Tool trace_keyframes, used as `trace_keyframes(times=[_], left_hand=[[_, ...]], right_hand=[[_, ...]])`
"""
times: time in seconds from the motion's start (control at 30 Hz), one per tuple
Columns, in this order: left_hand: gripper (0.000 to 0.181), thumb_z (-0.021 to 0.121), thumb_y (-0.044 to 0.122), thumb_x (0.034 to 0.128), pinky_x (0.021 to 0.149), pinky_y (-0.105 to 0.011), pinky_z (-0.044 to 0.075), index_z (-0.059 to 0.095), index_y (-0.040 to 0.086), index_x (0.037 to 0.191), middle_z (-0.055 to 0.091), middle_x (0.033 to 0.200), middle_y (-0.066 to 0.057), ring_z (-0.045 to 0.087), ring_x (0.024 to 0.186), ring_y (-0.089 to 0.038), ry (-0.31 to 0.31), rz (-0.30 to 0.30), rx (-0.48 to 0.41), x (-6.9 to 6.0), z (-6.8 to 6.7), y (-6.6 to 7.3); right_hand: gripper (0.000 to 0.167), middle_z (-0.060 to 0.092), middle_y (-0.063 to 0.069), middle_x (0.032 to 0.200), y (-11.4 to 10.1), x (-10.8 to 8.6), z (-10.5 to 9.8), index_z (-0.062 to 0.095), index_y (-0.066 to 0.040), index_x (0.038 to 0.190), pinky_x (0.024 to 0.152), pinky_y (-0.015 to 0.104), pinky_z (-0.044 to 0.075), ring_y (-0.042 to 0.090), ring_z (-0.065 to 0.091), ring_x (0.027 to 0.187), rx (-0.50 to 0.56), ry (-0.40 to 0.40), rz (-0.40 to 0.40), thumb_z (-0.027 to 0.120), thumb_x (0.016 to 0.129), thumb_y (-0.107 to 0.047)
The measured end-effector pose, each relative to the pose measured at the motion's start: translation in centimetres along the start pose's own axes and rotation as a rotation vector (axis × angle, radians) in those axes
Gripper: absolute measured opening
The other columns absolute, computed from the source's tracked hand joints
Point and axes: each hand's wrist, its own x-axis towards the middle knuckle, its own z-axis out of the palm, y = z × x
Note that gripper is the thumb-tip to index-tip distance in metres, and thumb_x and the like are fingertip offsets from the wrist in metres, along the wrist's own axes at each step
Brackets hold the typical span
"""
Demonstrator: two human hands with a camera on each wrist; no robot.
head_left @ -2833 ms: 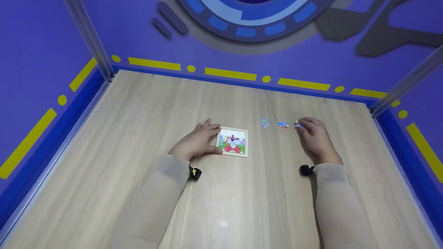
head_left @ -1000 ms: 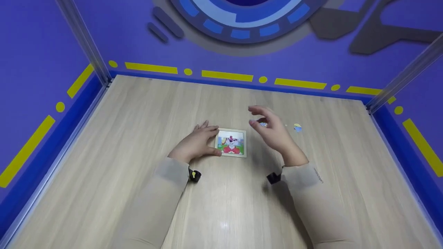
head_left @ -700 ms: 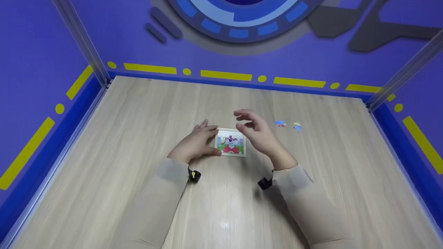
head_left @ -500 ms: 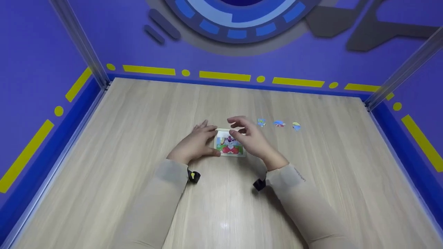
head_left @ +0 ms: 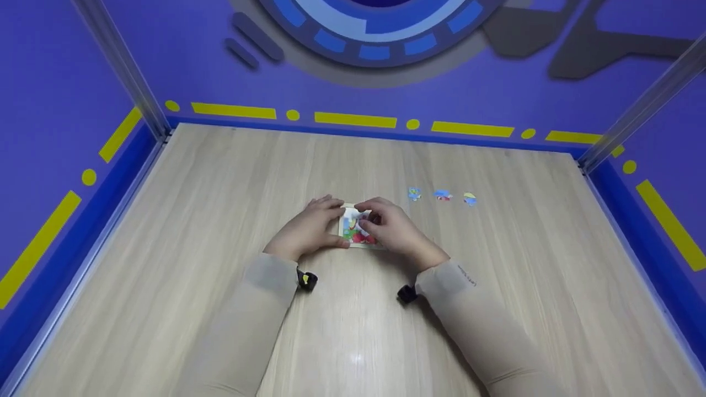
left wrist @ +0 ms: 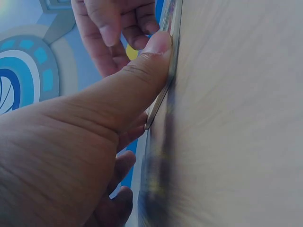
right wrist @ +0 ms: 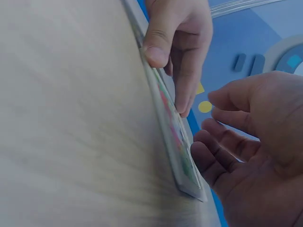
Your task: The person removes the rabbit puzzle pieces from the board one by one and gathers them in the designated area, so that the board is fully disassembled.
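My left hand (head_left: 306,229) holds the left side of a small square jigsaw puzzle frame (head_left: 341,227), thumb on the near corner and fingers at the far one. A cartoon animal picture fills its lower part, with a white band along the top. Above the frame's right half hovers my right hand (head_left: 396,229), fingers loosely bent and thumb apart. No piece shows in it in the right wrist view, where the puzzle's coloured face (right wrist: 173,125) appears edge-on. In the head view, that hand hides the picture's right side.
Three loose puzzle pieces lie in a row right of the frame: a blue-green one (head_left: 415,193), a blue-red one (head_left: 443,195) and a yellow-blue one (head_left: 469,198). The wooden table (head_left: 231,182) meets blue walls (head_left: 358,94) at its back and sides.
My right hand has moved left from the rightmost loose piece, past the other two, and come down over the frame. The left hand stays on the frame.
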Motion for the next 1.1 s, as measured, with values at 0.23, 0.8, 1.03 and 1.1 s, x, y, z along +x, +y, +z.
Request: trace_keyframes(times=[0.23, 0.8, 1.03, 1.1], left_hand=[[0.094, 0.092, 0.051, 0.0941, 0.147, -0.053, 0.026, 0.054, 0.006, 0.168, 0.044, 0.182, -0.008, 0.023, 0.178, -0.035, 0.0, 0.012, 0.007, 0.2, 0.0, 0.0], [0.095, 0.09, 0.052, 0.095, 0.147, -0.054, 0.023, 0.052, 0.005, 0.169, 0.042, 0.184, -0.006, 0.019, 0.179, -0.036, -0.016, 0.0, 0.005, 0.2, -0.1, -0.1], [0.095, 0.09, 0.05, 0.095, 0.147, -0.055, 0.023, 0.052, 0.006, 0.17, 0.041, 0.184, -0.008, 0.019, 0.179, -0.037, -0.014, 0.009, -0.017, 0.0, 0.0, -0.1], [0.095, 0.09, 0.05, 0.0952, 0.147, -0.055, 0.023, 0.052, 0.006, 0.17, 0.042, 0.184, -0.008, 0.019, 0.179, -0.037, -0.014, 0.012, -0.021, 0.0, 0.0, -0.1]], right_hand=[[0.042, 0.068, 0.016, 0.145, 0.2, 0.0, 0.5, 0.072, -0.002, 0.148, 0.105, 0.045, 0.062, 0.027, 0.07, 0.118, -0.09, -0.042, -0.021, 0.072, 0.108, -0.013], [0.041, 0.059, 0.018, 0.139, 0.1, -0.1, 1.4, 0.073, 0.001, 0.145, 0.102, 0.044, 0.06, 0.025, 0.064, 0.111, -0.189, -0.065, -0.008, 0.072, 0.106, -0.013], [0.04, 0.059, 0.017, 0.143, -0.2, -0.2, 1.4, 0.072, -0.001, 0.145, 0.105, 0.046, 0.06, 0.027, 0.064, 0.114, -0.177, -0.079, 0.014, 0.072, 0.108, -0.015], [0.04, 0.06, 0.017, 0.144, -0.2, -0.2, 1.4, 0.072, -0.001, 0.145, 0.106, 0.046, 0.06, 0.027, 0.065, 0.115, -0.178, -0.078, 0.02, 0.073, 0.108, -0.015]])
